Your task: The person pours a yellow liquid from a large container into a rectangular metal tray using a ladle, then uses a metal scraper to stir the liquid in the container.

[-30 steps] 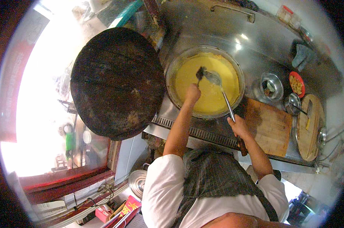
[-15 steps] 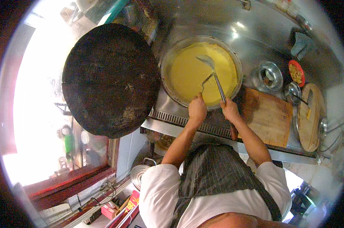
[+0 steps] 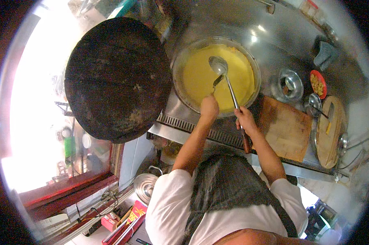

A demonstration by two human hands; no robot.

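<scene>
A large round metal pan holds a smooth yellow batter-like layer. My right hand is closed around the long handle of a metal ladle; its wooden end sticks out below my fist. The ladle's bowl hangs over the yellow layer, its hollow side showing. In my left hand, closed at the pan's near side, is a small spatula with a bent neck. Its blade meets the ladle near the base of the bowl; whether they press together I cannot tell.
A big blackened round lid or griddle stands left of the pan. To the right lie a wooden board, a metal bowl, a red dish of yellowish pieces, a smaller ladle and a round board with a knife.
The ladle has turned, so more of its hollow shows. My left hand and the spatula have shifted slightly up and left, bringing the blade closer to the ladle's bowl.
</scene>
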